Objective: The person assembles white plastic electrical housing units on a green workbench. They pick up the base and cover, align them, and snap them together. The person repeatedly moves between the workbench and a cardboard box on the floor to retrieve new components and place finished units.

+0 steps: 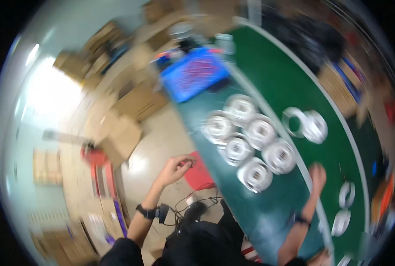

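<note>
My left hand (175, 170) hangs left of the green table, above the floor and near a red stool seat (198, 172). Its fingers are curled toward the thumb; anything pinched between them is too small to make out. My right hand (318, 176) is over the pale strip along the table's middle, smeared by motion, so its fingers cannot be read. Between the hands, several white round housings (255, 174) with metallic-looking centres sit grouped on the near table half. Beyond my right hand lie a white ring (291, 122) and another white round housing (316, 127), side by side.
A blue bin (195, 73) with reddish contents stands at the table's far end, near a clear container (225, 44). More white round parts (341, 222) lie at the right. Cardboard boxes (139, 101) stand left of the table; cables (182, 208) trail on the floor.
</note>
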The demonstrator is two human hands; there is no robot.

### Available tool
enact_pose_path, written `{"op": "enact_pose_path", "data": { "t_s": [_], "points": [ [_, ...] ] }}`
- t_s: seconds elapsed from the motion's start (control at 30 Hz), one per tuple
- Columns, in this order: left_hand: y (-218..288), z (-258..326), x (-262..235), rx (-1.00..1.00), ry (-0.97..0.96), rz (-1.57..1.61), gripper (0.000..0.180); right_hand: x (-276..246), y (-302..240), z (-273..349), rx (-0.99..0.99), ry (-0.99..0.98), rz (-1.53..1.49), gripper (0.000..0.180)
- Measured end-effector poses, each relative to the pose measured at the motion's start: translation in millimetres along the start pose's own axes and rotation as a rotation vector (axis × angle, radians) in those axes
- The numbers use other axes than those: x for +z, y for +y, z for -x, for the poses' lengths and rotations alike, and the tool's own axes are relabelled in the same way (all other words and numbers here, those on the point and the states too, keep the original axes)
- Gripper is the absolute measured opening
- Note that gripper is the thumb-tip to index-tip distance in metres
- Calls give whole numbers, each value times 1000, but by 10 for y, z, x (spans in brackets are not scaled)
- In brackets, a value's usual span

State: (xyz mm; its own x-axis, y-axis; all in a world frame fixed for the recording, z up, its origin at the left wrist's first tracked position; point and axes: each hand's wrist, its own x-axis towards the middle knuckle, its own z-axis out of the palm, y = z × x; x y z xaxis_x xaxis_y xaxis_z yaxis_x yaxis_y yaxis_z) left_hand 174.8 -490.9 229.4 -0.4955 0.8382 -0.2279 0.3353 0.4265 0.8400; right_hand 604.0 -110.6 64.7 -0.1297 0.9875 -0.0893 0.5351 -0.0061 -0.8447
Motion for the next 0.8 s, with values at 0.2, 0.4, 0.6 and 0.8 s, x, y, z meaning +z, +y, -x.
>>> {"op": "enact_pose_path", "data": {
  "t_s": [0.2,0.4,0.6,0.8],
  "points": [
    [-2858,2397,-821,-661,592,-95,25,-251,-746,2504,313,-514,-42,43],
    [-4562,5393,-499,-1231,185,-154,26,1213,-537,3787,206,-1161,459,46],
    [-4660,7612,-2058,-879,1543,657,21,2826,-1421,5039,42,-1570,516,43],
    [-4967,8090,-1672,-1302,1326,81,26,4274,-2304,5378,-275,-1680,539,40]
  ]
}}
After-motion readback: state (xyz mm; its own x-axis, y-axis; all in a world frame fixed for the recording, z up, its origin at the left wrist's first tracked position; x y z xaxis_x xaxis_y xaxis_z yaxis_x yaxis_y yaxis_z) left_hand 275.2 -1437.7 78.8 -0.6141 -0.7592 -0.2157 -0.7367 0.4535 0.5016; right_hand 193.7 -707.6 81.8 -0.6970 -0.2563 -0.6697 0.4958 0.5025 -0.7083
